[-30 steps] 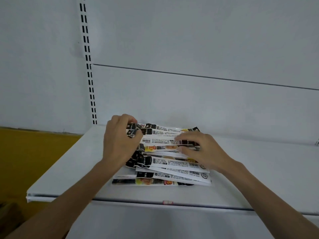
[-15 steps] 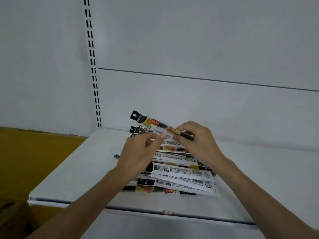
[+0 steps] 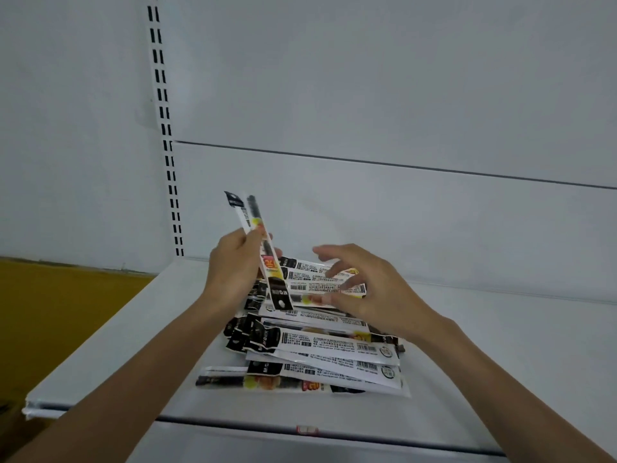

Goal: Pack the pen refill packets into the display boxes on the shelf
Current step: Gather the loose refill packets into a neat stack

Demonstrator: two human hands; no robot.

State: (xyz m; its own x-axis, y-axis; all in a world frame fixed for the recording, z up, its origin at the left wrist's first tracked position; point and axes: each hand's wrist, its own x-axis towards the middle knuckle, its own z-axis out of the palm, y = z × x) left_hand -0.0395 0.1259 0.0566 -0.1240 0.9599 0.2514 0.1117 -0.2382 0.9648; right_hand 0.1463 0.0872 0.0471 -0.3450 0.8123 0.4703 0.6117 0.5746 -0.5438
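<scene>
Holding two packets (image 3: 253, 215) tilted up toward 11 o'clock in our left hand (image 3: 233, 272), we spread our right hand (image 3: 370, 292) open at its 3 o'clock, just above the pile (image 3: 320, 349) on the shelf (image 3: 500, 345).

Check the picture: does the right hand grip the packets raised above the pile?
No, the left hand grips the raised packets, while the right hand spreads its fingers over the pile.

Count: my hands, 2: left hand (image 3: 230, 272), right hand (image 3: 377, 295). Held packets (image 3: 263, 262) in my left: looks like 2. Pile (image 3: 320, 345) of packets: roughly ten, too overlapped for an exact count. Shelf (image 3: 500, 362): 1. Slotted upright (image 3: 167, 145): 1.
</scene>
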